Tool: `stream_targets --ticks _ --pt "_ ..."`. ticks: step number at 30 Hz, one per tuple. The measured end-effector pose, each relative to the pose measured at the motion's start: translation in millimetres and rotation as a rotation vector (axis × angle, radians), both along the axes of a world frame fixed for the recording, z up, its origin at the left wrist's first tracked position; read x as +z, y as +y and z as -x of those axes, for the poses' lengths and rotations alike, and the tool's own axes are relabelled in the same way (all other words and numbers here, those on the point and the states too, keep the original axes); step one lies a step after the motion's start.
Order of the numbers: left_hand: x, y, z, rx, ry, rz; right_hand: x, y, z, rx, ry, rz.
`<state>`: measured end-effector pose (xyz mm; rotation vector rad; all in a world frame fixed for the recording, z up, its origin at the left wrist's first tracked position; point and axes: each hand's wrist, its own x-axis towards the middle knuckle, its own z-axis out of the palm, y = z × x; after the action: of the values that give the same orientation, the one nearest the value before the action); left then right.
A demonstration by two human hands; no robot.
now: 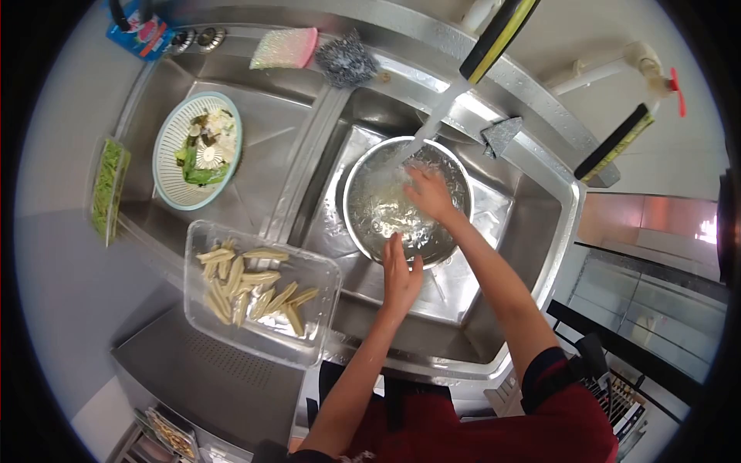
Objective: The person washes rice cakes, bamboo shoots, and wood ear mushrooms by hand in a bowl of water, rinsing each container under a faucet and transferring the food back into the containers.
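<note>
A round metal bowl (346,202) full of rippling water stands in the right sink basin (492,212). Water (434,119) pours into it in a stream from above. Over the right part of the bowl, my right hand (432,194) has its fingers spread at the water's surface and holds nothing. My left hand (402,276) is at the bowl's near rim, fingers stretched out over the edge, also with nothing in it. Splashing and glare hide whatever lies under the water.
A clear plastic tub (333,309) of pale, finger-shaped pieces (239,282) straddles the sink's near left edge. In the left basin sits a strainer basket (164,174) with vegetable scraps. A sponge (284,49), a steel scourer (346,59) and a grey cloth (502,136) lie along the back ledge.
</note>
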<state>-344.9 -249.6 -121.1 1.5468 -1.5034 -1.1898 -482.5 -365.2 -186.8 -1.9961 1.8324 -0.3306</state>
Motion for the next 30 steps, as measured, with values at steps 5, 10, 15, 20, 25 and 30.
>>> stream_targets --ticks 5,10,15,20,25,30 --pt "-86.7 -71.7 20.5 0.213 -0.371 0.158 -5.4 -47.0 -15.6 0.577 0.208 -0.4" --pt "-86.4 -104.9 11.5 -0.106 -0.332 -0.067 -9.4 -24.4 -1.2 0.338 0.12 -0.44" --pt "-130.9 -73.6 9.1 -0.212 -0.325 -0.173 -43.9 32.4 21.9 0.269 -0.138 -0.376" --pt "-153.6 -42.6 32.7 0.211 0.027 -0.484 -59.5 68.2 -22.1 -0.786 -0.802 -0.436" --pt "-120.3 -43.0 41.0 0.496 0.068 -0.298 -20.6 68.1 -60.4 -0.991 -1.133 -0.349" --pt "-18.4 -57.9 25.2 0.522 0.321 -0.342 62.0 64.0 -69.5 -0.67 -0.715 0.004"
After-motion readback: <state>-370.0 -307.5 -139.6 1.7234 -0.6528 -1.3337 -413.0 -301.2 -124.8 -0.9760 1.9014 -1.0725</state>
